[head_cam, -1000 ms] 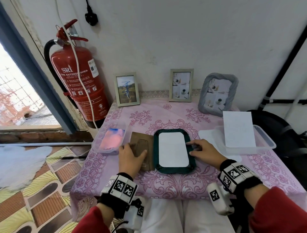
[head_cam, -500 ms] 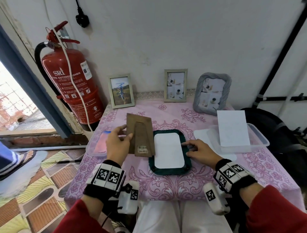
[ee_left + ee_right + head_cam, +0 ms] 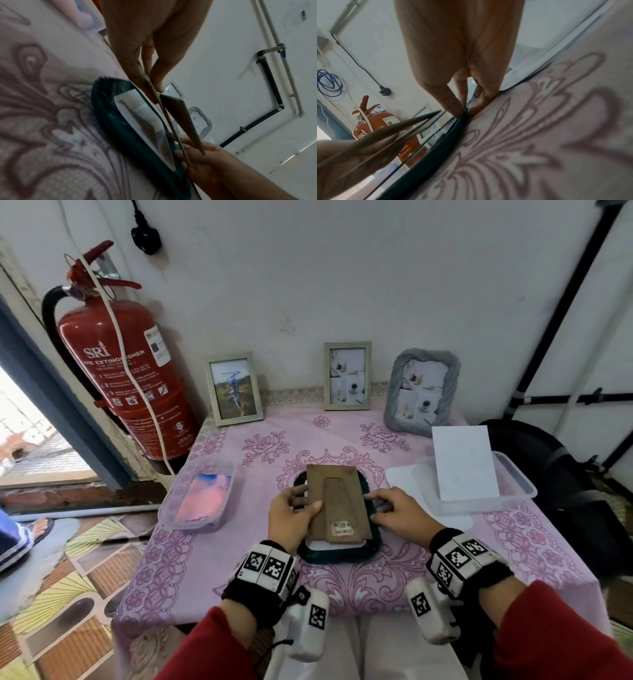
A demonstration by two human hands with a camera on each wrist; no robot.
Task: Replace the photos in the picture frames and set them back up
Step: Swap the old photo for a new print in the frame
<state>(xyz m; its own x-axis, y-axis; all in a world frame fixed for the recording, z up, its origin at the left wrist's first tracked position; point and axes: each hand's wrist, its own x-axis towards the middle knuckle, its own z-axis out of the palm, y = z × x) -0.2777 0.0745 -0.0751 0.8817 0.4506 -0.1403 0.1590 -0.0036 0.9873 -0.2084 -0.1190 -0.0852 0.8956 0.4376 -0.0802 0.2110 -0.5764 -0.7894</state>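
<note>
A dark green frame (image 3: pixel 337 554) lies face down on the pink tablecloth (image 3: pixel 376 583), with a white photo back (image 3: pixel 325 544) showing inside it. My left hand (image 3: pixel 294 510) pinches the left edge of the brown backing board (image 3: pixel 337 501), whose stand flap faces up, and holds it tilted just above the frame. In the left wrist view the backing board (image 3: pixel 178 119) hovers over the green frame (image 3: pixel 123 132) and its flap gapes. My right hand (image 3: pixel 394 511) holds the frame's right rim; in the right wrist view its fingertips (image 3: pixel 457 108) pinch the green frame (image 3: pixel 436 155).
Three frames stand against the wall: a landscape frame (image 3: pixel 234 389), a pale frame (image 3: pixel 347 375) and a grey wavy frame (image 3: pixel 422 392). A clear tub (image 3: pixel 198 498) of pink prints sits left; another tub (image 3: pixel 513 484) with a white sheet (image 3: pixel 464 463) sits right. A fire extinguisher (image 3: pixel 126 378) stands left.
My left hand picked the backing board up from the cloth left of the frame and carried it right, over the frame. The right hand stayed on the frame's rim.
</note>
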